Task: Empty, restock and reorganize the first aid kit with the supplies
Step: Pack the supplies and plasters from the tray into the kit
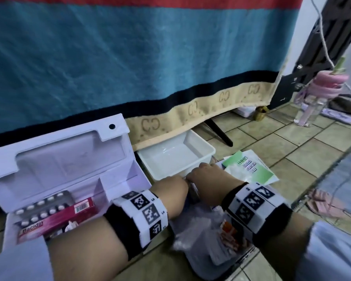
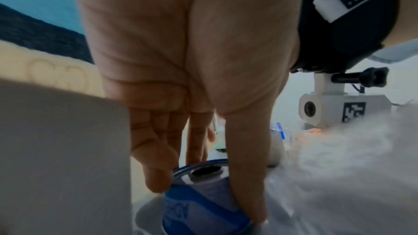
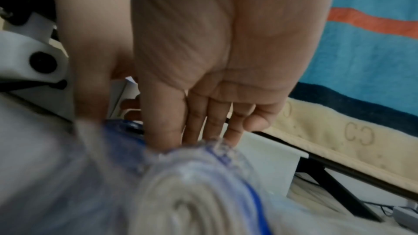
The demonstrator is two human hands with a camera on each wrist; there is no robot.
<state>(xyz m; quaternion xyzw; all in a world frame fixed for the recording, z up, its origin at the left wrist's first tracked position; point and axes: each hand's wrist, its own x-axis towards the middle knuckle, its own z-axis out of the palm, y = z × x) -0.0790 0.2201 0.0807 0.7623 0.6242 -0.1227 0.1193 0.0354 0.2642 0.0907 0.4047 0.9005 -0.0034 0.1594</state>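
A: Kneeling over a tiled floor (image 1: pixel 304 153), a person reaches both forearms forward, each wearing a black wristband with white coded tags. What do the hands hold?

B: The left hand (image 1: pixel 175 182) points fingers downward; its grip is clamped, thumb on one side and fingers on the other, around a blue-and-white roll (image 2: pixel 203 201) with a hollow core. The roll lies tilted, its long axis running away from the wrist, the open core end facing up toward the palm.

A: And the right hand?

B: The right hand (image 1: pixel 206 172) sits just beside the left, fingers straight and together, tips pressing a wrapped bandage roll (image 3: pixel 192 194) inside a crinkled clear plastic bag (image 1: pixel 199 230). Its grip is flat on the wrapper; whether the thumb closes round it I cannot tell.

A: Where is the kit?

B: The white first aid kit (image 1: pixel 69 159) stands open to the left, lid upright. Inside, a pink Bacidin box (image 1: pixel 57 222) lies on blister packs of white tablets (image 1: pixel 43 207).

A: Further back?

B: A white plastic tub (image 1: pixel 176 153) sits just past the hands, green-and-white packets (image 1: pixel 249 169) to its right. Behind hangs a blue blanket (image 1: pixel 130 57) with a beige edge.
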